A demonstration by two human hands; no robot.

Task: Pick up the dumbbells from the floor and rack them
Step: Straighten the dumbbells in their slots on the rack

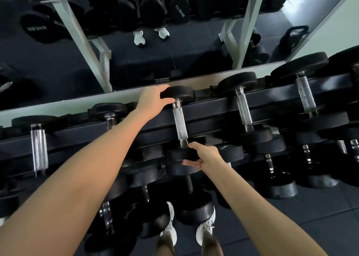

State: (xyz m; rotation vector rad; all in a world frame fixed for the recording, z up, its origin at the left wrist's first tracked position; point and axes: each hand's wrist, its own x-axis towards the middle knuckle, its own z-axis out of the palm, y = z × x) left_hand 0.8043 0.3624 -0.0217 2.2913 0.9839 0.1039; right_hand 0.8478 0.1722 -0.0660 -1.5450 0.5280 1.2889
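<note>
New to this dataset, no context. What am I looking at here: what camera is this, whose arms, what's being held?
There is no robot. A person wears one wide-angle camera on the head, looking forward and down, so the two bare arms are their own. The white shoes at the bottom are theirs too.

In front is a dumbbell rack against a wall mirror, which reflects the rack and the shoes. Several dumbbells lie across the top rails, with more on the tiers below.

Both hands are on one dumbbell on the top tier. The left hand cups its far head, and the right hand grips its near head. The metal handle between them is bare. It looks like it is being seated on the rack.
</note>
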